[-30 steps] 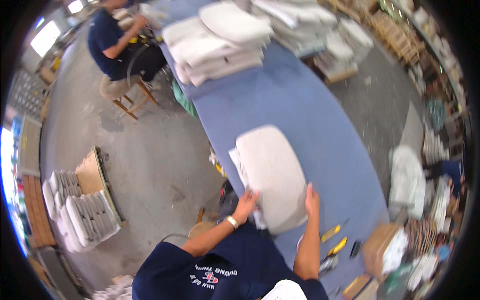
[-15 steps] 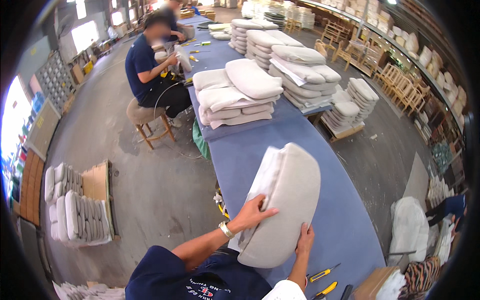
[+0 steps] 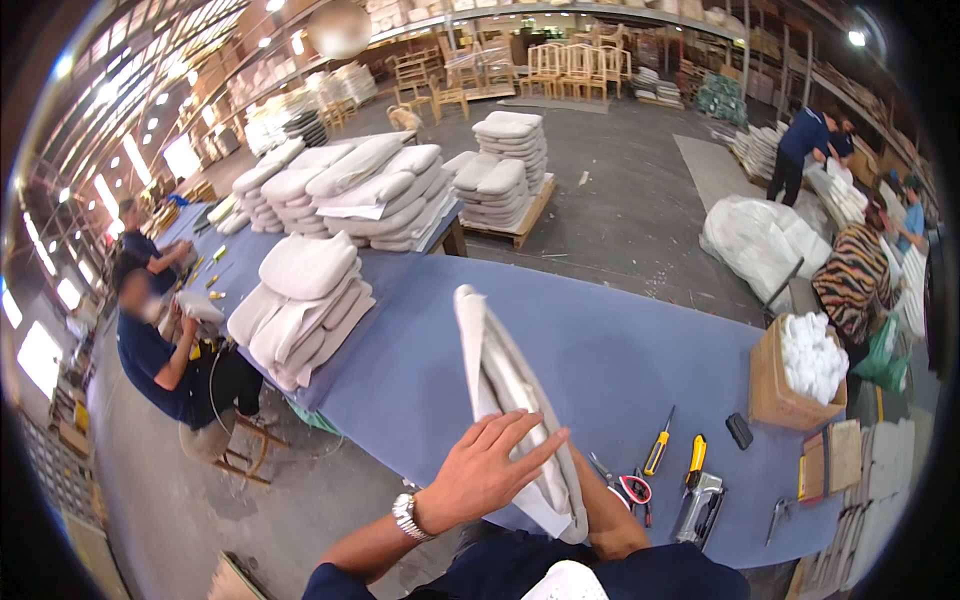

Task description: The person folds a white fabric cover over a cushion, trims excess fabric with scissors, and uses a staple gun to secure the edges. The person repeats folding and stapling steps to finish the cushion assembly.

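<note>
I have a pale grey seat cushion (image 3: 477, 345) tilted up on its edge over the near part of the blue table (image 3: 420, 330). Its open side faces me, showing white inner layers between the folds of cover. My left hand (image 3: 495, 460), with a metal-band watch on the wrist, lies across that opening, fingers stretched out over the edge of the cover. Behind the cushion goes my right forearm; the right hand itself is hidden by it. Just right of the cushion lie red-handled scissors (image 3: 635, 488), a yellow screwdriver (image 3: 659, 452), a yellow utility knife (image 3: 696, 458) and a staple gun (image 3: 701, 512).
A stack of cushions (image 3: 305, 310) stands on the table at left, with taller stacks (image 3: 385, 190) behind. At right are a small black block (image 3: 739, 431) and a cardboard box (image 3: 785, 405) of white stuffing. A seated co-worker (image 3: 165, 345) handles a cushion at far left.
The view has swung to the right. The cushion has turned from showing its broad face to standing edge-on, and my left hand has shifted onto its opening. My right hand has gone behind it.
</note>
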A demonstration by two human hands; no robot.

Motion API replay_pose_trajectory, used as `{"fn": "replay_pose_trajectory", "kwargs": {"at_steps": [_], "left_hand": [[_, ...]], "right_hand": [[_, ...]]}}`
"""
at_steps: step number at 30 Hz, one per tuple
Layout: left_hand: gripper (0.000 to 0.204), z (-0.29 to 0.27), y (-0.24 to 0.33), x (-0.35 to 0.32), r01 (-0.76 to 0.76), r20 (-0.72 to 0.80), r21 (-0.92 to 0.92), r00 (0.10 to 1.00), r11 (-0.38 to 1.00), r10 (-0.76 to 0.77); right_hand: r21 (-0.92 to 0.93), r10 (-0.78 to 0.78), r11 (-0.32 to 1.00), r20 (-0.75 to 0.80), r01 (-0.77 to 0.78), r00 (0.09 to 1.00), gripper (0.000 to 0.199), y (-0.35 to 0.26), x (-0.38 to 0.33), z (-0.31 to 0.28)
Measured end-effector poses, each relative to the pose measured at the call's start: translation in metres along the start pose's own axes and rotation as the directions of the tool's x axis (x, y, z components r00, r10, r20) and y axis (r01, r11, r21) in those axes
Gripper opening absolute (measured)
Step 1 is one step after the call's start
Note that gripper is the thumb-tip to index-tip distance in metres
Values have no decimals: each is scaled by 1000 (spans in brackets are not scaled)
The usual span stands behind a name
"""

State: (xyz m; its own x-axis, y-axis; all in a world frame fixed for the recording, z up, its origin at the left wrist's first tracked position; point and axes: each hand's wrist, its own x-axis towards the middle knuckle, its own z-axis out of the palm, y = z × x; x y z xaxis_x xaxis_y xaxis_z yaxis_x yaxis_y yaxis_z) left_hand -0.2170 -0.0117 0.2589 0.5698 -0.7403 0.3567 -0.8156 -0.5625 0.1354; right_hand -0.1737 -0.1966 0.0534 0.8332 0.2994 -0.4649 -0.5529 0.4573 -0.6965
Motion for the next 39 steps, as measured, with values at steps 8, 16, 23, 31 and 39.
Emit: {"fn": "replay_pose_trajectory", "kwargs": {"at_steps": [8,16,23,31,39], "left_hand": [[68,-8,-66,-7,618,-580,-126,589,776,-563],[67,93,-18,-71,424,106,-895,503,138,-858],[88,157,-32,-49,621,183,-714,613,325,-769],[87,154,5,-35,636,123,-531,711,559,-693],[79,160,-25,-17,657,114,-532,680,534,-724]], "right_hand": [[-259,-62,962,94,85,994,67,51,19,-13],[-119,-32,993,-134,15,990,74,69,35,-22],[-749,-366,657,-218,85,905,74,88,50,-37],[-725,-567,636,-209,263,797,56,115,-10,-28],[-748,-601,633,-312,200,736,40,102,-17,-8]]}}
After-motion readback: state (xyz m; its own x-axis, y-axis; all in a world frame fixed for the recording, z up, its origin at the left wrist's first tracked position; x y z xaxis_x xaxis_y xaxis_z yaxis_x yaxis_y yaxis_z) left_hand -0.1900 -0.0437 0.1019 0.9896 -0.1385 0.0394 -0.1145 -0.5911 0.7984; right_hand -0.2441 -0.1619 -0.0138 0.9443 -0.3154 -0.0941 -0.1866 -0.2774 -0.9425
